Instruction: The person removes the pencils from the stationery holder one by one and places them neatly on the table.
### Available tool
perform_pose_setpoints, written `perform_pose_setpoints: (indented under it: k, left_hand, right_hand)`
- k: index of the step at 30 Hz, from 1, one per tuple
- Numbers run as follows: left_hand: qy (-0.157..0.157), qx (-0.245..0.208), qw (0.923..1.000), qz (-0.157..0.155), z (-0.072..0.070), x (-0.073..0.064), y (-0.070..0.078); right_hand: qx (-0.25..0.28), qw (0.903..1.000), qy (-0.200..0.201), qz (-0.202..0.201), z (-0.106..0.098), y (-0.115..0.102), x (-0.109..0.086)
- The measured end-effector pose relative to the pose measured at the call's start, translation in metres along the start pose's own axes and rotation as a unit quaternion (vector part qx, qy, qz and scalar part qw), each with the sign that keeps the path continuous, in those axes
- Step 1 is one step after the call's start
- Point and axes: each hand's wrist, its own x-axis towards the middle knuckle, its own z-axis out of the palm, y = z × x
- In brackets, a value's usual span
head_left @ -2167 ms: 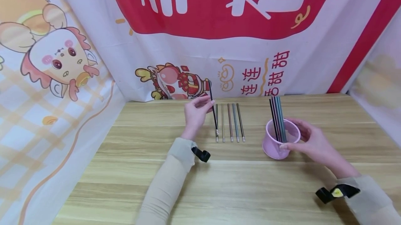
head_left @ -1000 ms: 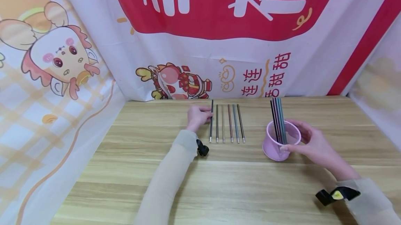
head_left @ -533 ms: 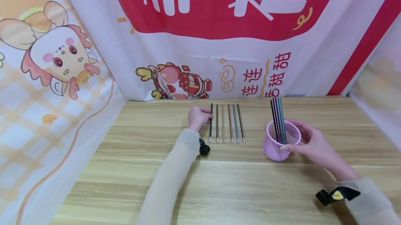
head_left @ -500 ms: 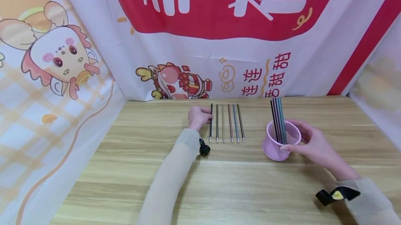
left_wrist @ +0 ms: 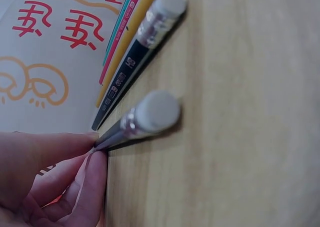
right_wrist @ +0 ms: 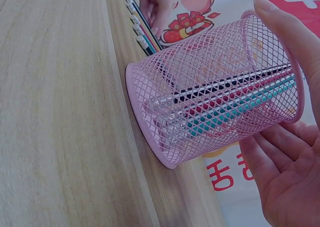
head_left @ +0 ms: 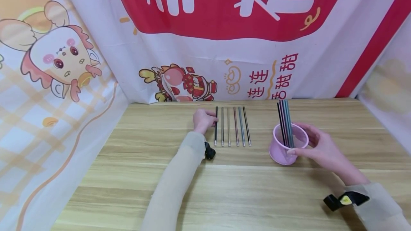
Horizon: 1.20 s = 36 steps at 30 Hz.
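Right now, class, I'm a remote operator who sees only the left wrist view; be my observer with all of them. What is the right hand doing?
Observer: The right hand grips a pink mesh cup.
Operator: Is anything in the cup?
Observer: Yes, several pencils stand in it with their silver-banded ends at the bottom.
Operator: I lose the row on the table past the teal pencil. Anything beyond it?
Observer: One more, a black pencil, lies at the right end of the row, on the cup's side.
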Motion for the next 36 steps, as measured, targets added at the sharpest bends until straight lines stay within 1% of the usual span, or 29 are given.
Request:
perform_pose_setpoints:
  k: [6,14,20,23,26,29,32,36]
  left_hand:
    - [-0.002,-0.004,1.0000,-0.005,0.000,0.000,0.002]
    - [0.004,-0.004,0.9999,0.013,-0.002,-0.003,0.003]
    - [0.001,-0.017,0.9998,0.003,-0.003,-0.002,0.002]
    - [-0.001,-0.032,0.9995,-0.008,-0.004,-0.001,0.002]
    - [0.000,-0.050,0.9987,-0.009,-0.006,-0.002,0.001]
    - [0.001,-0.068,0.9976,0.007,-0.009,-0.002,0.003]
    - [-0.001,-0.081,0.9961,0.037,-0.011,-0.005,0.008]
    - [-0.019,-0.093,0.9922,0.080,-0.011,-0.014,0.019]
  right_hand:
    - [-0.011,0.9999,-0.002,0.011,-0.001,-0.001,0.000]
    - [-0.017,0.9997,-0.002,0.018,-0.002,-0.002,0.002]
    - [-0.015,0.9998,-0.001,0.015,-0.001,-0.001,0.001]
    - [-0.010,0.9999,-0.001,0.011,-0.001,-0.001,0.001]
    - [-0.005,1.0000,-0.001,0.008,0.000,-0.001,0.000]
    - [-0.005,1.0000,-0.002,0.008,0.000,-0.002,-0.001]
    - [-0.002,1.0000,-0.001,0.005,0.000,-0.002,-0.001]
    - [0.001,1.0000,0.001,-0.002,0.000,-0.001,0.000]
